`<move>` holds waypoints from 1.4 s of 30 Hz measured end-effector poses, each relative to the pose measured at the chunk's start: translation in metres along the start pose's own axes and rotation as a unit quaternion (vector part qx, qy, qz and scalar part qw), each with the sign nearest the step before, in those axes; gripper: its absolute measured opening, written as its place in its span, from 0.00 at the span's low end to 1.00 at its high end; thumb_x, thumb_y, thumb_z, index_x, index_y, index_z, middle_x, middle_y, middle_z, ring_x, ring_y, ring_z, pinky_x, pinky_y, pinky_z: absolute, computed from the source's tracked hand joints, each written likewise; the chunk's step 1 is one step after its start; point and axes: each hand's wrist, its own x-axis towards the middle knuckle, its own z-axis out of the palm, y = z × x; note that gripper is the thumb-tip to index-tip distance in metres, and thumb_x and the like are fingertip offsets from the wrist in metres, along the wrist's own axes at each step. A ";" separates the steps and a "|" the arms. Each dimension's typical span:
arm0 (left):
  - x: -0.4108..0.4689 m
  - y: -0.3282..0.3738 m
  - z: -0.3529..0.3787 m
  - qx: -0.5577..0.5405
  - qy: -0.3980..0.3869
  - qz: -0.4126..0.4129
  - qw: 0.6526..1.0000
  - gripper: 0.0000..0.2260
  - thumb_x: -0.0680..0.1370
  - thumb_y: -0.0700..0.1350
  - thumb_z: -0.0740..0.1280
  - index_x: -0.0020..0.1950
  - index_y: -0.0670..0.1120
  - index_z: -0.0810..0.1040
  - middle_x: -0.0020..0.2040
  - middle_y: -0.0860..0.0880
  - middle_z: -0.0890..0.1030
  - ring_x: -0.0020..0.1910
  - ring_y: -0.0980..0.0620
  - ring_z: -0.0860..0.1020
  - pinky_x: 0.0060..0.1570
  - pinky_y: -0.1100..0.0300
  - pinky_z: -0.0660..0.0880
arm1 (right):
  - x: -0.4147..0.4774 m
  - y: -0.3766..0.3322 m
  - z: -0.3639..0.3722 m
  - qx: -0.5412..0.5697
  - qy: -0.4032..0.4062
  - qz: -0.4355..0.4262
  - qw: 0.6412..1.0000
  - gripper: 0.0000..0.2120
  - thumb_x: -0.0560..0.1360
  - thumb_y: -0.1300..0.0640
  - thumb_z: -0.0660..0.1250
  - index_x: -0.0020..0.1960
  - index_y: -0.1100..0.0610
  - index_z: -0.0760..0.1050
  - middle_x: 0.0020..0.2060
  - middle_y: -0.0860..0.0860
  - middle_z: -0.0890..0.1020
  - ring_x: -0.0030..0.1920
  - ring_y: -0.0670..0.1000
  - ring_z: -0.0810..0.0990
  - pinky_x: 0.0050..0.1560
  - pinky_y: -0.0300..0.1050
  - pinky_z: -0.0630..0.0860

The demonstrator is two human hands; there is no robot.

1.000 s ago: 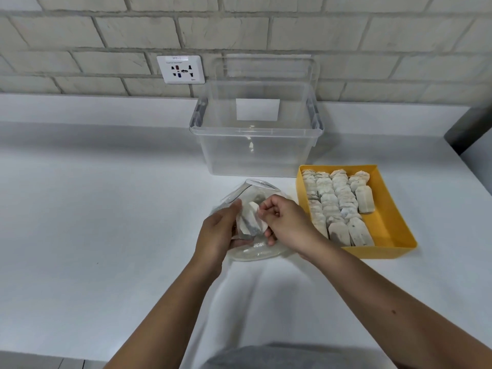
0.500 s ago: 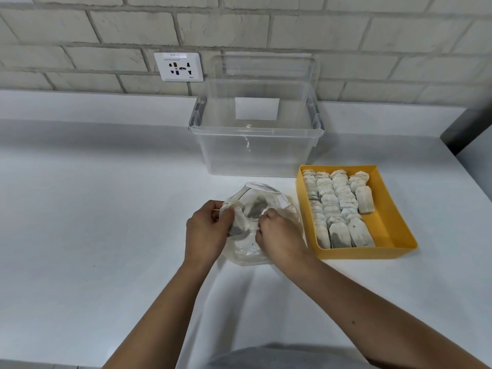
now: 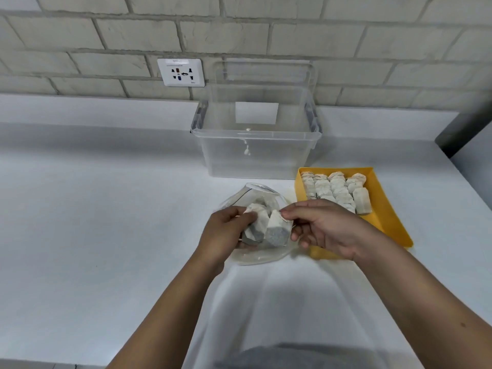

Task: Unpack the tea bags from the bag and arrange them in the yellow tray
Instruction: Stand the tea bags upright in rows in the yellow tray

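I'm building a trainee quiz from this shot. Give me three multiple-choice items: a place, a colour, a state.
1. The yellow tray lies where relative to the clear plastic bag? A left B right C inside it
2. The wall socket is which colour? A white B black C red
3. The right hand is doing what? A hanging idle B pinching a tea bag C making an empty fist
Answers: 1 B, the tray sits right of the bag. 2 A, its plate is white. 3 B, thumb and finger pinch the tea bag's corner.

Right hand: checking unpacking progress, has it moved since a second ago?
Yes. The right hand has shifted right and now overlaps the yellow tray's near left corner.
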 end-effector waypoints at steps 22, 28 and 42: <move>0.008 0.002 0.164 0.086 0.044 0.091 0.991 0.05 0.78 0.46 0.70 0.49 0.46 0.83 0.38 0.44 0.83 0.42 0.40 0.85 0.42 0.45 0.84 | -0.034 0.041 -0.187 -0.460 0.209 -0.189 0.842 0.03 0.73 0.50 0.72 0.44 0.49 0.80 0.65 0.46 0.73 0.68 0.50 0.64 0.65 0.44 0.62; 0.023 0.002 0.176 0.093 0.046 0.099 0.990 0.09 0.78 0.48 0.70 0.55 0.46 0.83 0.38 0.48 0.84 0.40 0.53 0.84 0.35 0.62 0.80 | 0.004 0.036 -0.207 -0.562 0.213 -0.135 0.788 0.08 0.75 0.46 0.69 0.50 0.48 0.82 0.76 0.47 0.61 0.78 0.54 0.50 0.73 0.53 0.54; 0.035 -0.004 0.172 0.082 0.023 0.067 0.994 0.08 0.77 0.51 0.71 0.52 0.50 0.83 0.40 0.43 0.85 0.48 0.43 0.84 0.57 0.40 0.78 | 0.056 0.034 -0.212 -0.622 0.301 -0.167 0.703 0.10 0.75 0.43 0.67 0.52 0.47 0.81 0.76 0.50 0.63 0.78 0.55 0.49 0.74 0.58 0.47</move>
